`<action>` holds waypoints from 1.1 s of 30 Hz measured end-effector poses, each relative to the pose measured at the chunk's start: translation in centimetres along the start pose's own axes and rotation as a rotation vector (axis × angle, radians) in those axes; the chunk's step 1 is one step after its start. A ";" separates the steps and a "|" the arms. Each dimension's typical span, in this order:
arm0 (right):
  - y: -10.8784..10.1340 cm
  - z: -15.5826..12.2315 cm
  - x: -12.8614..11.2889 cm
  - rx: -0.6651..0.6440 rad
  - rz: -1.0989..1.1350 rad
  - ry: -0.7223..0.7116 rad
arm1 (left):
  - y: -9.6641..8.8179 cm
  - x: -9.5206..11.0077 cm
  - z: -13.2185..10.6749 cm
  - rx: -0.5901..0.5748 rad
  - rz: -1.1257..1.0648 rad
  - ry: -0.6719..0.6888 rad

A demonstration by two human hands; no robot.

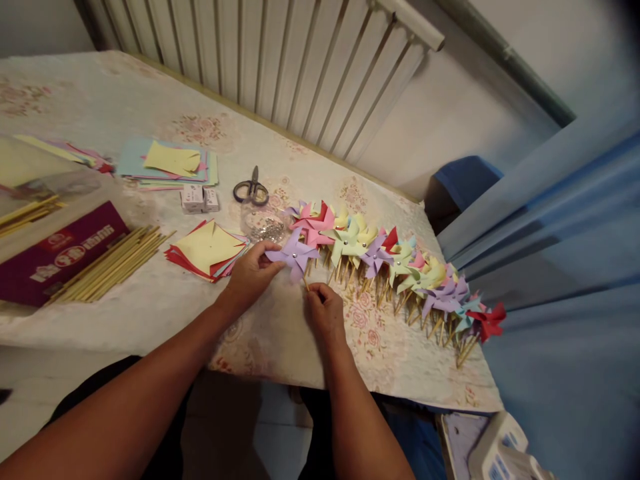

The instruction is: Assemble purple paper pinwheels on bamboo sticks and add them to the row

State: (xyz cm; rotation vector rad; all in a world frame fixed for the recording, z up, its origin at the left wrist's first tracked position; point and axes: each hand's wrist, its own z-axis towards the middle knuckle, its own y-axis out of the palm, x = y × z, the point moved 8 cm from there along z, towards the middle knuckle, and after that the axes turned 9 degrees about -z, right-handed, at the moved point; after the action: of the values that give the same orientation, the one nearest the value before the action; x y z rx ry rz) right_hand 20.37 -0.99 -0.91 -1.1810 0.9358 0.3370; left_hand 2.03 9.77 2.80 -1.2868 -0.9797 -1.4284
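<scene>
left fingers (273,268) pinch the lavender pinwheel (294,255), right fingers (320,291) its stick (306,283); tbh go easy, those paper blades (298,269) can crease fast

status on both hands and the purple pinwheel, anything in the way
Left hand holding purple pinwheel. Right hand on its stick. Other pinwheels close on the right, nothing seen blocking.
</scene>
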 end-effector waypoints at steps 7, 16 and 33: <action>0.2 0.1 0.4 -0.006 -0.024 0.009 | -1.6 0.2 0.0 0.084 0.002 0.001; 0.3 0.0 0.2 -0.011 -0.024 0.013 | -2.1 -0.2 0.4 0.107 0.027 -0.019; 0.3 0.0 0.1 0.008 -0.014 0.007 | -0.7 -1.8 -0.1 0.036 -0.040 -0.143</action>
State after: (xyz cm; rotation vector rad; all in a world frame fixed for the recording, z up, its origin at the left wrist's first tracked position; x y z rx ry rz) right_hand 20.25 -0.90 -1.18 -1.1815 0.9343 0.3176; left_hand 1.31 10.04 0.99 -1.3640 -1.1272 -1.3574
